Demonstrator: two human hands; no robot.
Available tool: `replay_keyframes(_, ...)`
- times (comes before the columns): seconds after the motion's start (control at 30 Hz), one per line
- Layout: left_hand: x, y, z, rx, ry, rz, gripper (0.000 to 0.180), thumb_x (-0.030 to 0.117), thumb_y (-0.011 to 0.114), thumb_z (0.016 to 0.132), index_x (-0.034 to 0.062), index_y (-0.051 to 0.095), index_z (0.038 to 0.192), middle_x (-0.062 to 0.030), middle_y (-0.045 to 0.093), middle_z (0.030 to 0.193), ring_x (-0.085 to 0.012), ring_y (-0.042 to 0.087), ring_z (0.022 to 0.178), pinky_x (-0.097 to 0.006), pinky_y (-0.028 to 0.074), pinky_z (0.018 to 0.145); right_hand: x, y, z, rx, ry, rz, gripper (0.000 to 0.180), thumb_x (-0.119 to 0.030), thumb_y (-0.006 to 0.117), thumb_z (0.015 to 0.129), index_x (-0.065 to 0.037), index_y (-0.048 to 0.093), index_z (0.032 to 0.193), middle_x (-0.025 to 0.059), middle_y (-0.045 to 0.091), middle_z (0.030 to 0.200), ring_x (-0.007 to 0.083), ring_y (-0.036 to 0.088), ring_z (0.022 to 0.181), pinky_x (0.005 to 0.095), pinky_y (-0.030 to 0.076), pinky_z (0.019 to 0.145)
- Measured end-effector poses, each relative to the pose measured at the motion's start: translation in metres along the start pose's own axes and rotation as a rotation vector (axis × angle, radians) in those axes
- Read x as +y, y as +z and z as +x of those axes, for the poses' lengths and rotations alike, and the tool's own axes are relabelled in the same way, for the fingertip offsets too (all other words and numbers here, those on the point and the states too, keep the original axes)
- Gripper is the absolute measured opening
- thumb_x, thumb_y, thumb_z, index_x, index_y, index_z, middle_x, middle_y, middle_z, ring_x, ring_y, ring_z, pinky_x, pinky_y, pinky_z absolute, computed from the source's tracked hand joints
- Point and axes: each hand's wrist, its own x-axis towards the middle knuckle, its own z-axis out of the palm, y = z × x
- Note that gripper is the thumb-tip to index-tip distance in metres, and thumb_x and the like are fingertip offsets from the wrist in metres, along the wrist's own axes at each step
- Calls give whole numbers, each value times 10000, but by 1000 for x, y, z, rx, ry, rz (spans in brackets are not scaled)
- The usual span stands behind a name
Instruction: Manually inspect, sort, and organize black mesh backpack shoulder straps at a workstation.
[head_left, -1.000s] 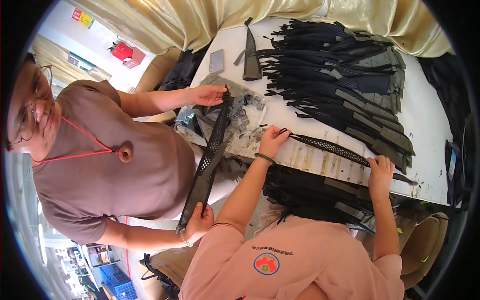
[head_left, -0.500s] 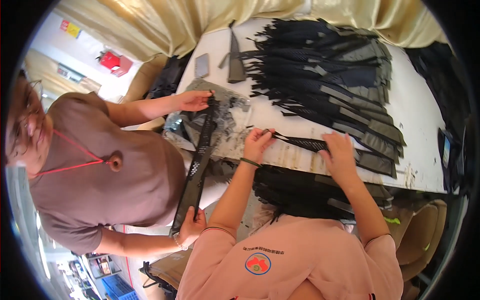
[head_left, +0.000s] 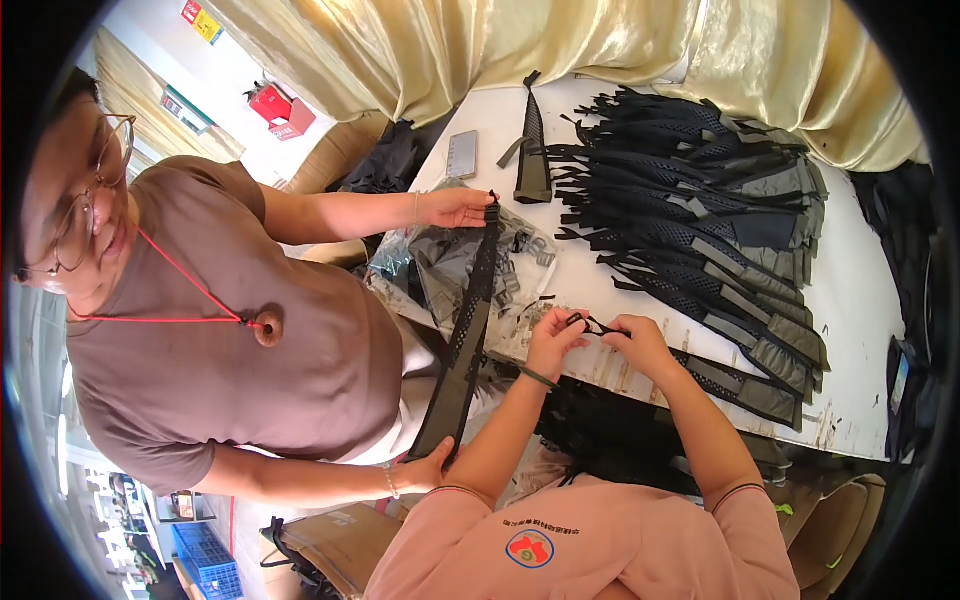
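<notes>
Head view: the person's left hand [head_left: 553, 342] pinches a small black buckle [head_left: 575, 320] between thumb and fingers, just above the near edge of a white table [head_left: 845, 290]. Close beside it on the right, the right hand [head_left: 642, 345] grips the thin end of a black mesh strap [head_left: 735, 382] between thumb and forefinger, near the buckle; whether the end is threaded through is too small to tell. The strap's wider part shows beyond the right forearm — it lies along the table's near edge, toward the right. A dark green band [head_left: 538, 376] circles the left wrist.

On the table's far right side lies a broad pile of similar straps [head_left: 700, 200], overlapping in rows, thin ends to the left and grey ends to the right. One single strap [head_left: 534, 165] lies apart, left of the pile, with a flat grey rectangular object [head_left: 462, 154] farther left. Nearer, at the table's left corner, a clear plastic bag [head_left: 420, 265] holds dark pieces, with loose buckles beside it.

At the left, a co-worker in a brown shirt [head_left: 240, 360] holds a second strap [head_left: 468, 335] at a slant — the far hand [head_left: 455, 208] pinching its top end, the near hand [head_left: 432, 468] grasping its wide lower end. Gold curtains [head_left: 560, 45] hang behind the table.
</notes>
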Motion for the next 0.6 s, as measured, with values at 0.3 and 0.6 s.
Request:
replay_keyframes(0.3,1,2,0,-30,-53,49,111,53,619,862,51,508,872,-123,626,1074,-179,650,837,-305,531,694,5,-2,6,-31,76,196,177,-183,651,816,-7,662,836,49,624,641,119,559,573,276,446,561)
replay_keyframes(0.6,-5,2,3,13,9,60,112,42,622,861,42,509,858,-122,648,973,-166,654,795,-284,542,705,-5,0,2,-7,-49,23,178,-176,651,809,-21,673,894,101,647,766,212,617,695,294,466,632)
